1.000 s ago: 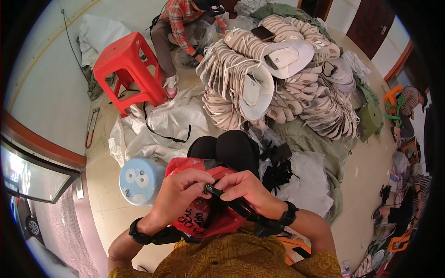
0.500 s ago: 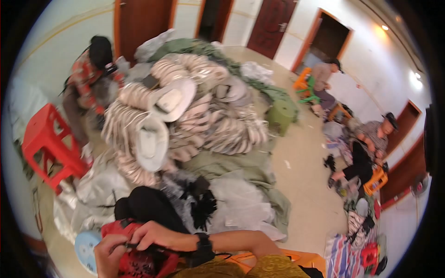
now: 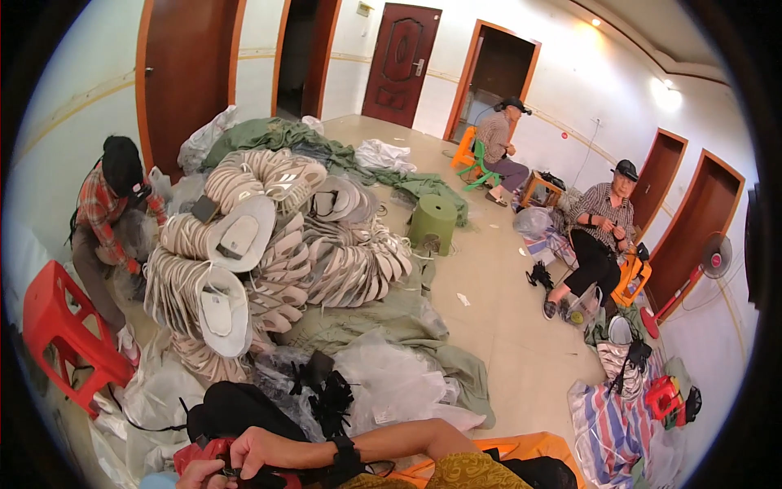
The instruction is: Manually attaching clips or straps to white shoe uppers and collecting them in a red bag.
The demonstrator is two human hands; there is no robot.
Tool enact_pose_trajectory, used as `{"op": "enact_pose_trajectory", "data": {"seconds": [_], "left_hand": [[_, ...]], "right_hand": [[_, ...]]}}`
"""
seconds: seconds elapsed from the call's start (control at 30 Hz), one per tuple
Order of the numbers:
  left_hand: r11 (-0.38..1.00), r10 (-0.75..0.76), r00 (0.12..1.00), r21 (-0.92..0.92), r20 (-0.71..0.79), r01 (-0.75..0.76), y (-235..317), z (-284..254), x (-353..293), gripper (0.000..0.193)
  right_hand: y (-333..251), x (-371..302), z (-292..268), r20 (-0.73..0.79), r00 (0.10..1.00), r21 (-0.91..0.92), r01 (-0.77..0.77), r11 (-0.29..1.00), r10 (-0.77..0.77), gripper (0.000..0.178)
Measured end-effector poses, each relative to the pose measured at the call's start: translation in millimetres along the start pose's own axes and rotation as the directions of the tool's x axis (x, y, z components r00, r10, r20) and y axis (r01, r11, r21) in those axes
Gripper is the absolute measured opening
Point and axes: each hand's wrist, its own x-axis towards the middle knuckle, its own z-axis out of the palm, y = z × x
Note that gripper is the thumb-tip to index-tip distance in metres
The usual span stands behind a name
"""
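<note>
Holding a red bag [image 3: 213, 451] at the bottom left, the right hand [image 3: 259, 450] is gripping it. The left hand [image 3: 198, 475] is gripping it too. Next, both hands need to keep pinching tight.

Pretty bright room overall, soft even light with no hard shadows on the floor [image 3: 505, 301]. A wall lamp [image 3: 666, 91] at the upper right blows out into a white glare patch. Heavy fisheye warp: door frames bow, black vignette rings the picture. The hands at the bottom edge look a bit soft and stretched.
</note>
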Motion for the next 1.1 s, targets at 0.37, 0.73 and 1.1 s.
{"op": "enact_pose_trajectory", "data": {"seconds": [0.37, 0.73, 1.1], "left_hand": [[0.883, 0.390, 0.920, 0.296, -0.035, -0.363, -1.6, 9.0, 0.1, 0.020], [0.964, 0.053, 0.996, -0.257, -0.070, -0.069, 9.3, 26.5, 5.5, 0.022], [0.840, -0.075, 0.997, -0.541, -0.021, 0.051, 0.0, 40.2, 10.0, 0.026]], "right_hand": [[-14.5, -18.0, -0.2, -0.040, 0.998, 0.025, 0.050, 0.998, -0.049, 0.018], [-19.3, -29.6, -1.5, -0.148, 0.980, 0.050, 0.141, 0.989, -0.133, 0.017], [-23.2, -32.9, -2.9, -0.153, 0.979, 0.124, 0.157, 0.980, -0.137, 0.015]]}}
